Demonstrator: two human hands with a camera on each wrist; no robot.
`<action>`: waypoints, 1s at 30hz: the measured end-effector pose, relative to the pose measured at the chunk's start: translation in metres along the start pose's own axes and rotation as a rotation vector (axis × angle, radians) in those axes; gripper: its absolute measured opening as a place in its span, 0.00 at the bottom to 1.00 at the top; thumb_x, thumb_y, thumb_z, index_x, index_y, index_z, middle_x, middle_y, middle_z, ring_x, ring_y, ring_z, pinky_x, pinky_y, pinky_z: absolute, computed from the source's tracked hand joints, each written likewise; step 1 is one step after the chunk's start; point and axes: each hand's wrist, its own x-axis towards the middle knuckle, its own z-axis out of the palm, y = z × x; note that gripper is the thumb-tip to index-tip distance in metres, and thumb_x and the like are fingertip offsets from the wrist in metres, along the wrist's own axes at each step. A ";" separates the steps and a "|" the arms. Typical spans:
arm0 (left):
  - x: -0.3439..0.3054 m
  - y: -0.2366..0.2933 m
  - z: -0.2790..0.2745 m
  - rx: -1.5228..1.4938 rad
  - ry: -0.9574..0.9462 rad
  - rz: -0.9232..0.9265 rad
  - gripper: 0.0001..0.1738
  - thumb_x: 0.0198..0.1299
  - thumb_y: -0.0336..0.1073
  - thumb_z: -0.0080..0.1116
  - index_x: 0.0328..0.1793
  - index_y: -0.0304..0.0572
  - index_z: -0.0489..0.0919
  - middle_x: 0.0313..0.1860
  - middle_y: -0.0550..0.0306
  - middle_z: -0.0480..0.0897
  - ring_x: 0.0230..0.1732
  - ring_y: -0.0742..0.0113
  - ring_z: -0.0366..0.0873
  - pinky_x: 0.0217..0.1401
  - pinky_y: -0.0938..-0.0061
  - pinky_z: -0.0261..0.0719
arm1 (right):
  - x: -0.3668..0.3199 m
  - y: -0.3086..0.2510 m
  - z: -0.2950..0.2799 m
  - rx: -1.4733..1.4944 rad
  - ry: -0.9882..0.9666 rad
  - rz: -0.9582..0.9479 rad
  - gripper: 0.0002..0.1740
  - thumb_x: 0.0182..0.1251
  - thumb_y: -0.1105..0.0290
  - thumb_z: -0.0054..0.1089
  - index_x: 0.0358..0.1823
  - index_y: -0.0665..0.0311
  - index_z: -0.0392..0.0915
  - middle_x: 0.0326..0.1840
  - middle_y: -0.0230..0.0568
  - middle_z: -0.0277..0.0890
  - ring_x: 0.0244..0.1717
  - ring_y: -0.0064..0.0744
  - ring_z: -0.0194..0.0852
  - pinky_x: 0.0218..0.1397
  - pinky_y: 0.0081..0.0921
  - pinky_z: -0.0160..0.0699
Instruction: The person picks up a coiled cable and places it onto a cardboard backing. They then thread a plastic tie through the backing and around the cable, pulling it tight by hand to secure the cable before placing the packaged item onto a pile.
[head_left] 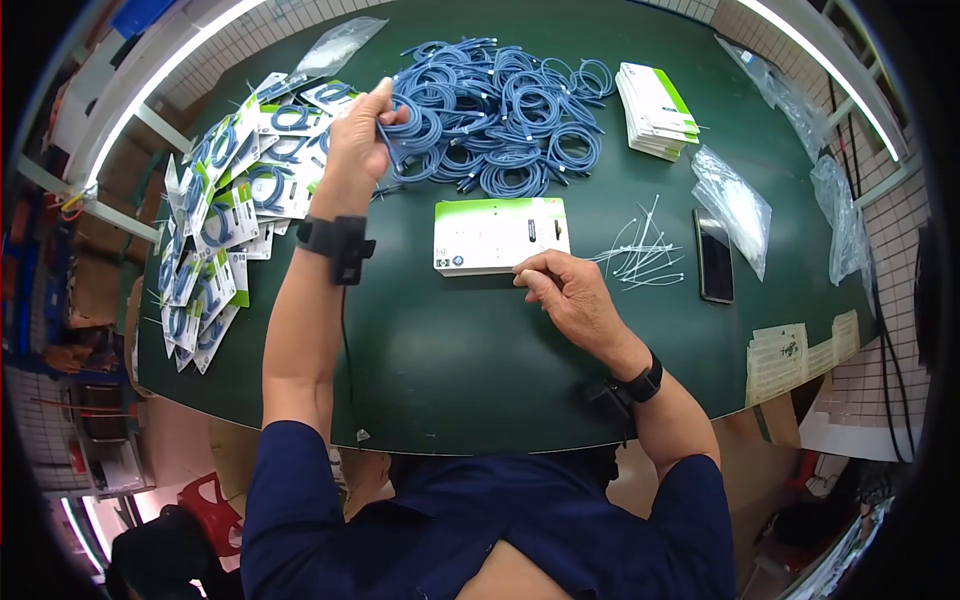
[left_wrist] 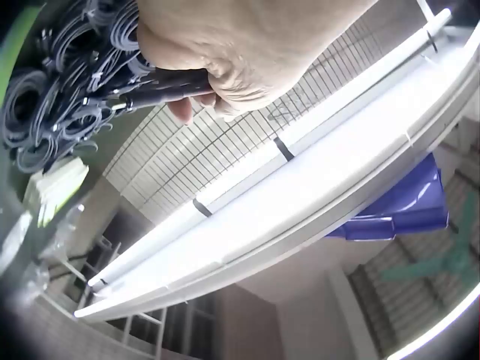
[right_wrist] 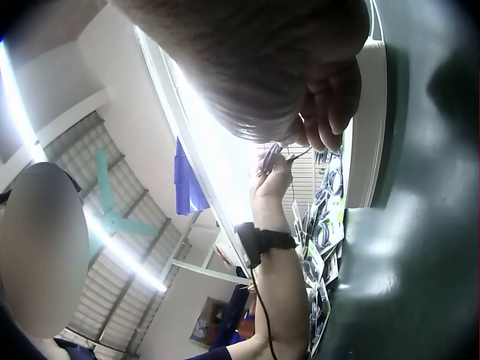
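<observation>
- Left hand point(head_left: 358, 135), at ten o'clock, curls tightly around one blue cable point(head_left: 397, 155), held above the edge of the loose pile point(head_left: 510, 115) at twelve o'clock.
- Right hand point(head_left: 570, 295), centre, fingers bent, pinches the lower edge of a blank card point(head_left: 490, 235) lying flat on the table point(head_left: 450, 350).
- Seemingly midway: many packed cards point(head_left: 225, 215) at nine o'clock; plenty of coils unpacked.

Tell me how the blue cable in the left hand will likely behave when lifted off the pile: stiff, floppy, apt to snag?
Probably floppy: the blue cable hangs bent below the left hand that grips it. Likely light, since the fingers of one hand hold it up. It may snag, because the pile beside it is a tangle of overlapping coils.
</observation>
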 end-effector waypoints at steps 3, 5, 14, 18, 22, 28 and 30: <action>-0.029 0.021 0.013 -0.337 -0.126 -0.196 0.39 0.75 0.29 0.68 0.85 0.25 0.62 0.42 0.52 0.85 0.31 0.75 0.77 0.40 0.73 0.90 | 0.004 0.006 -0.001 -0.006 -0.001 -0.010 0.08 0.82 0.76 0.60 0.51 0.72 0.86 0.43 0.41 0.91 0.37 0.24 0.88 0.42 0.22 0.88; -0.078 0.019 0.037 0.081 -0.329 0.045 0.31 0.76 0.32 0.68 0.80 0.33 0.72 0.42 0.56 0.85 0.30 0.76 0.77 0.38 0.75 0.87 | 0.004 0.008 0.000 0.000 -0.003 -0.006 0.09 0.82 0.75 0.60 0.52 0.72 0.86 0.44 0.41 0.90 0.38 0.23 0.87 0.41 0.21 0.87; -0.181 -0.010 0.055 1.105 -0.856 1.130 0.23 0.60 0.29 0.73 0.63 0.49 0.88 0.37 0.63 0.83 0.32 0.65 0.78 0.40 0.69 0.85 | 0.001 -0.015 -0.020 0.820 -0.024 0.101 0.25 0.92 0.56 0.49 0.63 0.73 0.82 0.44 0.37 0.86 0.38 0.20 0.81 0.37 0.18 0.77; -0.195 -0.021 0.051 1.208 -0.983 1.290 0.24 0.51 0.29 0.73 0.58 0.47 0.89 0.36 0.65 0.81 0.36 0.65 0.79 0.43 0.67 0.85 | -0.004 -0.023 -0.025 0.704 -0.059 0.066 0.31 0.93 0.51 0.45 0.70 0.75 0.79 0.43 0.36 0.85 0.37 0.18 0.78 0.38 0.18 0.76; -0.204 -0.033 0.047 1.122 -0.899 1.299 0.23 0.48 0.28 0.73 0.55 0.47 0.89 0.35 0.67 0.81 0.38 0.68 0.79 0.42 0.68 0.84 | -0.006 -0.028 -0.023 0.441 -0.069 0.081 0.30 0.92 0.52 0.48 0.72 0.75 0.78 0.43 0.35 0.86 0.35 0.18 0.76 0.37 0.18 0.76; -0.213 -0.037 0.042 1.111 -0.904 1.186 0.22 0.49 0.28 0.72 0.54 0.46 0.89 0.35 0.67 0.81 0.37 0.68 0.79 0.39 0.71 0.82 | -0.007 -0.035 -0.018 0.374 -0.047 0.118 0.29 0.91 0.53 0.51 0.69 0.75 0.81 0.40 0.33 0.85 0.32 0.17 0.75 0.34 0.18 0.76; -0.213 -0.039 0.040 1.114 -0.909 1.175 0.22 0.50 0.28 0.72 0.54 0.46 0.89 0.35 0.67 0.81 0.37 0.68 0.78 0.40 0.70 0.82 | -0.007 -0.037 -0.016 0.304 -0.016 0.130 0.29 0.90 0.52 0.53 0.67 0.75 0.82 0.39 0.32 0.85 0.31 0.16 0.75 0.33 0.17 0.75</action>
